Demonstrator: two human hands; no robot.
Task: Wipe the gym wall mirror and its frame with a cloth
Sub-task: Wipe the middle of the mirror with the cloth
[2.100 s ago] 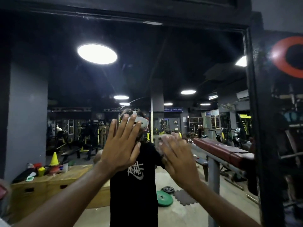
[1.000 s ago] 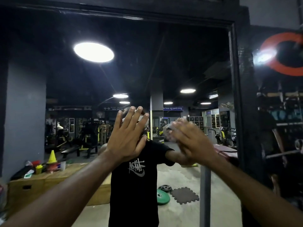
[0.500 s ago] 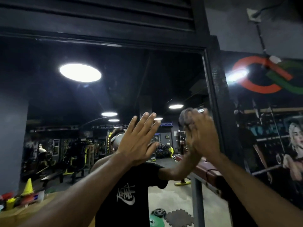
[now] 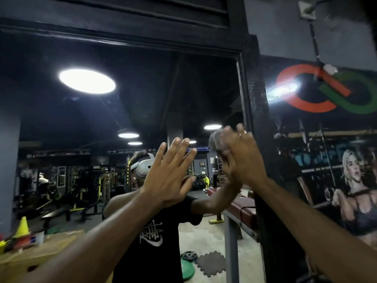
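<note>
A large wall mirror (image 4: 142, 94) with a black frame (image 4: 256, 111) fills the view and reflects the gym and a person in a black T-shirt. My left hand (image 4: 169, 176) lies flat on the glass with its fingers spread, holding nothing. My right hand (image 4: 240, 158) presses a grey cloth (image 4: 217, 141) against the glass close to the frame's right post. Only a bunched edge of the cloth shows beyond my fingers.
To the right of the frame hangs a dark wall poster (image 4: 330, 160) with red and green rings. A maroon padded bench (image 4: 244, 209) stands low beside the frame post. The frame's top beam (image 4: 126, 35) runs overhead.
My right hand has carried the cloth up and to the right across the glass toward the frame's right post. The view has tilted upward and right; my left hand stays flat on the mirror.
</note>
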